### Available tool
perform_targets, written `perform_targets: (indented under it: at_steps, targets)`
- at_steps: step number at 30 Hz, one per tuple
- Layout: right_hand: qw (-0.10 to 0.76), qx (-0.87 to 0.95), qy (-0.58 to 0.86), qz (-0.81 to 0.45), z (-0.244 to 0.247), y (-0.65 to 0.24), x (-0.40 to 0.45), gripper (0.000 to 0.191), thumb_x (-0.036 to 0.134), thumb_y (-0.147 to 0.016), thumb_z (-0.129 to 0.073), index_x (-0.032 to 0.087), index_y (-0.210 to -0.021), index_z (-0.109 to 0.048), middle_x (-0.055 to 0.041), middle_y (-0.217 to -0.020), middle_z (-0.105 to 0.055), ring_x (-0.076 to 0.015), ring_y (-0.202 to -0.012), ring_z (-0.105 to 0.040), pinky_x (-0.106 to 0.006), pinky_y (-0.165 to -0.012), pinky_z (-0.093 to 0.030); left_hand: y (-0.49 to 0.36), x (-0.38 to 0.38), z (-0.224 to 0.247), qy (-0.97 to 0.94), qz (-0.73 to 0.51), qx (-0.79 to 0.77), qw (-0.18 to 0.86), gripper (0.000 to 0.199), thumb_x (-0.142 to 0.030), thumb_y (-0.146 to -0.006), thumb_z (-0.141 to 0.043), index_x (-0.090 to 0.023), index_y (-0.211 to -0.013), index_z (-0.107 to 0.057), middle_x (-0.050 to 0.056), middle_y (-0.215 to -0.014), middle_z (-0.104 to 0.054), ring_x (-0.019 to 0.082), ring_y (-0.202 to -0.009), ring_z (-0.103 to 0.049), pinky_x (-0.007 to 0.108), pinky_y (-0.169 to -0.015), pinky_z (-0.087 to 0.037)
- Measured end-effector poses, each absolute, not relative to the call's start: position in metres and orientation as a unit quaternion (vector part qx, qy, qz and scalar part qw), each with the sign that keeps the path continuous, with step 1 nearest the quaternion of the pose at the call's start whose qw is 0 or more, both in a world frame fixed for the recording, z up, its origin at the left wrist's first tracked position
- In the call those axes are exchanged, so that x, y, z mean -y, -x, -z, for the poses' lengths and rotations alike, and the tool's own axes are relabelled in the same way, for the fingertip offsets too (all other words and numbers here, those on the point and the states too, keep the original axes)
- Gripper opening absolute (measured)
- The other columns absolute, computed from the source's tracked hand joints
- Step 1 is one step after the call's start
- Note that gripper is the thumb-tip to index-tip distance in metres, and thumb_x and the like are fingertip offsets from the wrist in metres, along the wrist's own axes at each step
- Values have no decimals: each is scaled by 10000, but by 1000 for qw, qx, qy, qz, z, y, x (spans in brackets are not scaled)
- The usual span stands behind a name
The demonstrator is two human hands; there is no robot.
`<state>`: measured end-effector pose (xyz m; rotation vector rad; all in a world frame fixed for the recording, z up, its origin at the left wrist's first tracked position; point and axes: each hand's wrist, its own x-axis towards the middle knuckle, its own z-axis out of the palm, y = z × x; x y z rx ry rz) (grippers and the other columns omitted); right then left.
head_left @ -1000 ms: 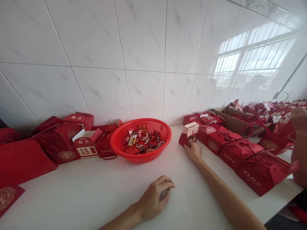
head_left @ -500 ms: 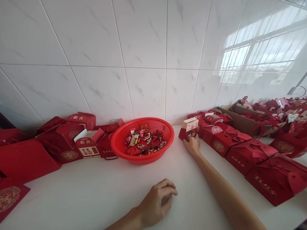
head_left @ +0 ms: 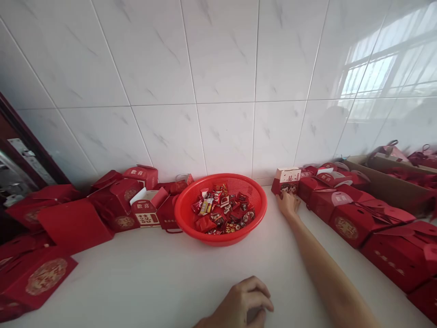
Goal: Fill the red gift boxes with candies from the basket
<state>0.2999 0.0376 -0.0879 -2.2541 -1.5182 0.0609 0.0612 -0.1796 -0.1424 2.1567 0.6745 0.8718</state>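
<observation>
My right hand (head_left: 288, 203) is stretched far forward, its fingers closed at the lower front of a small red and cream gift box (head_left: 288, 175). That box stands upright on the white tabletop near the tiled wall, and the fingers partly cover its front. My left hand (head_left: 244, 301) rests low over the table at the bottom of the view, holding nothing, its fingers loosely bent and apart from the thumb. Between the hands and the wall sits a red plastic basket (head_left: 221, 239) with wrapped candies (head_left: 221, 212) inside.
Several red gift boxes (head_left: 346, 223) line the right side, with a brown carton (head_left: 392, 187) behind them. More red boxes (head_left: 48, 275) are grouped at the left, among them an open cream-fronted box (head_left: 147, 213) beside the basket. White tiles (head_left: 225, 132) form the wall behind.
The view has turned left, so everything sits further right and more boxes show at the left. My right hand stays at the small gift box. My left hand keeps its loose bend.
</observation>
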Motion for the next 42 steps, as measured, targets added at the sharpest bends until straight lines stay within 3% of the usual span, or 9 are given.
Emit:
perform_targets:
  at_steps: [10,17,23,27,32,37,42]
  targets:
    - [208,583,785,6,99,-298,-40,434,226,-963,-421,122,-1351,-586,-240,-1362,-570,-342,-1288,-491,-462,-1056,-333,-62,180,145,-832,-346,-259,347,292,-56,-714,-605,-159,-918,-786,109,-992,-713,154,-792,-697,219,-765,-563]
    - [191,608,769,-50,107,-302,-49,586,362,-991,-368,131,-1529,-395,-216,-1600,-354,-345,-1489,-297,-552,-1159,-232,-65,178,149,-834,-350,-270,328,285,-59,-700,-621,-175,-897,-791,94,-979,-723,141,-740,-685,200,-707,-550]
    - [215,603,765,-69,117,-306,-58,610,365,-983,-342,114,-1537,-369,-237,-1596,-353,-340,-1507,-274,-572,-1164,-220,-64,179,151,-838,-339,-279,325,293,-51,-685,-627,-180,-886,-796,92,-985,-726,134,-718,-672,197,-678,-542]
    - [267,596,756,-50,119,-307,-59,576,322,-926,-431,63,-1440,-471,-263,-1522,-445,-355,-1456,-349,-538,-1149,-255,-63,181,147,-838,-334,-279,329,285,-63,-706,-623,-168,-904,-800,103,-993,-725,144,-740,-684,208,-710,-558]
    - [361,581,729,-22,113,-312,-56,380,252,-870,-454,93,-1165,-634,-241,-1223,-659,-353,-1202,-554,-484,-1031,-376,-65,186,138,-827,-334,-289,347,254,-97,-756,-627,-163,-931,-799,103,-1026,-722,167,-848,-712,237,-821,-574]
    - [451,560,694,-35,106,-308,-48,289,263,-819,-419,141,-947,-648,-221,-1045,-703,-357,-1057,-584,-495,-945,-410,-66,191,130,-830,-314,-299,351,262,-113,-789,-609,-164,-974,-787,107,-1102,-713,181,-910,-719,270,-872,-577]
    - [490,571,647,-122,108,-292,-19,268,356,-746,-442,186,-802,-642,-136,-797,-718,-288,-790,-645,-398,-756,-483,-54,188,97,-855,-314,-246,331,230,-126,-824,-579,-167,-949,-768,118,-1111,-716,192,-945,-714,294,-886,-577]
